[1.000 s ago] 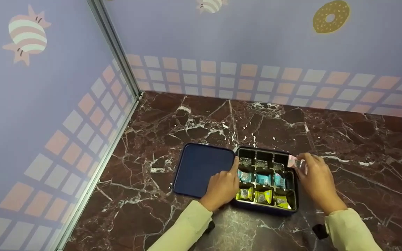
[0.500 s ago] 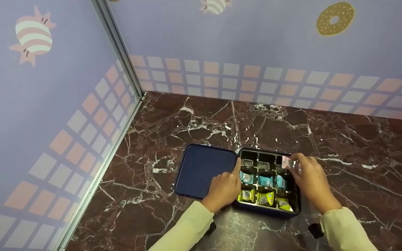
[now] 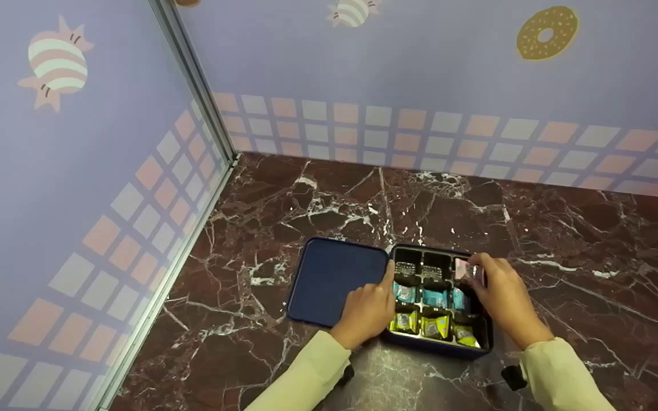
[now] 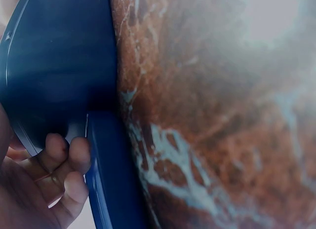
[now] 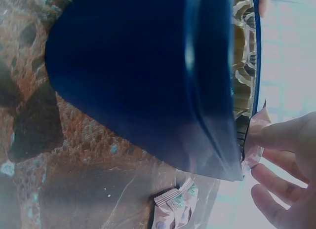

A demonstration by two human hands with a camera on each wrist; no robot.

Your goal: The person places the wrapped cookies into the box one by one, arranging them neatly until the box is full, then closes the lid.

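Note:
A dark blue box with a divided tray holds blue-wrapped sweets in its middle row and yellow-wrapped sweets in the front row. My right hand pinches a pink-wrapped sweet between thumb and fingers at the back right compartment. At the box's left edge is my left hand, its index finger straight along the rim and the other fingers bent. In the left wrist view, fingertips touch or nearly touch the edge of the blue lid; the thumb is hidden.
The lid lies flat against the box's left side. Loose pink-wrapped sweets lie on the marbled surface beside the box in the right wrist view. Patterned panels rise behind and to the left.
My right hand has moved left and brought the pink-wrapped sweet from the box's right rim over the back right compartment. The left hand stays at the box's left edge.

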